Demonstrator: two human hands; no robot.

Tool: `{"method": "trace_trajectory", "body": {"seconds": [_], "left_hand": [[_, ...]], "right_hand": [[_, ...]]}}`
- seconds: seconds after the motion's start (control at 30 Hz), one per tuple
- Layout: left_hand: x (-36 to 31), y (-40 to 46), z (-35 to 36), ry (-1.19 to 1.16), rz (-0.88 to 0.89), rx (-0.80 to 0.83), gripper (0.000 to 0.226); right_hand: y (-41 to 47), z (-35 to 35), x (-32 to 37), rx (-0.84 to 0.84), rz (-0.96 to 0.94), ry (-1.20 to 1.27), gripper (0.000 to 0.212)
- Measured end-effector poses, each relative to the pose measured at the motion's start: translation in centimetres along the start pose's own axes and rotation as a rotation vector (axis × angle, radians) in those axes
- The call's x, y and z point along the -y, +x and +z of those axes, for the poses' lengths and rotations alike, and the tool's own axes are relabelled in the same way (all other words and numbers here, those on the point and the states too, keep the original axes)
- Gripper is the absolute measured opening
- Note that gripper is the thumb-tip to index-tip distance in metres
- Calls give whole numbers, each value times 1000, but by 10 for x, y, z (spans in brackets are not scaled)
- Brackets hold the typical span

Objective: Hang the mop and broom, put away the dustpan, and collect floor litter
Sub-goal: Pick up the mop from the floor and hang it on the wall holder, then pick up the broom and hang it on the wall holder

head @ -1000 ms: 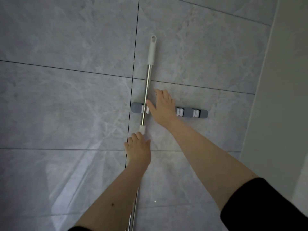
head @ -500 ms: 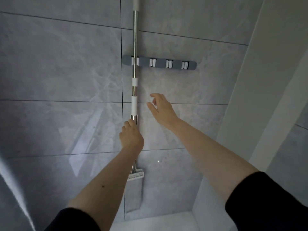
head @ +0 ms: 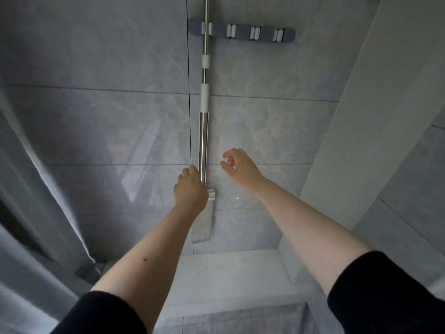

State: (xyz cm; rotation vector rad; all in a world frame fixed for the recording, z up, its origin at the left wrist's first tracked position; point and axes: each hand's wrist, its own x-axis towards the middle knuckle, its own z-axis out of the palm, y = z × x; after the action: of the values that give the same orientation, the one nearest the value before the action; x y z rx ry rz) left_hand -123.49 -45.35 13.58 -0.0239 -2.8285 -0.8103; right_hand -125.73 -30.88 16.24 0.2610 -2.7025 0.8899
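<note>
The mop hangs upright on the tiled wall, its steel pole (head: 203,141) clipped into the leftmost clamp of the grey wall rack (head: 240,32). Its flat grey head (head: 201,225) hangs just above the floor. My left hand (head: 190,189) is curled against the lower pole, right above the head joint; whether the fingers wrap the pole is hard to tell. My right hand (head: 237,166) hovers to the right of the pole, fingers loosely bent, holding nothing. Broom and dustpan are out of view.
Three white clamps on the rack stand free to the right of the mop. A white wall or door frame (head: 349,141) rises at the right. A pale floor ledge (head: 228,273) lies below, and a dark angled surface (head: 36,189) runs along the left.
The view has tilted down. My right hand left the rack and dropped beside the pole. My left hand slid down the pole to just above the mop head.
</note>
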Motion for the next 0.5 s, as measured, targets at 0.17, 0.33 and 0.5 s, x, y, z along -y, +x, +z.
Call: {"method": "trace_trajectory", "body": {"seconds": [0.17,0.33,0.5], "left_hand": [[42,-94,42,-23,-87,109,40],[64,-173,104,-33,-140,297,36],[77,-226,174,-19,-145,429,33]], "right_hand": [[-104,53,-26,137,176,-6,28],[-195,94,-67,309,343,-41,30],[-266,127,-118,437,476,-57,28]]}}
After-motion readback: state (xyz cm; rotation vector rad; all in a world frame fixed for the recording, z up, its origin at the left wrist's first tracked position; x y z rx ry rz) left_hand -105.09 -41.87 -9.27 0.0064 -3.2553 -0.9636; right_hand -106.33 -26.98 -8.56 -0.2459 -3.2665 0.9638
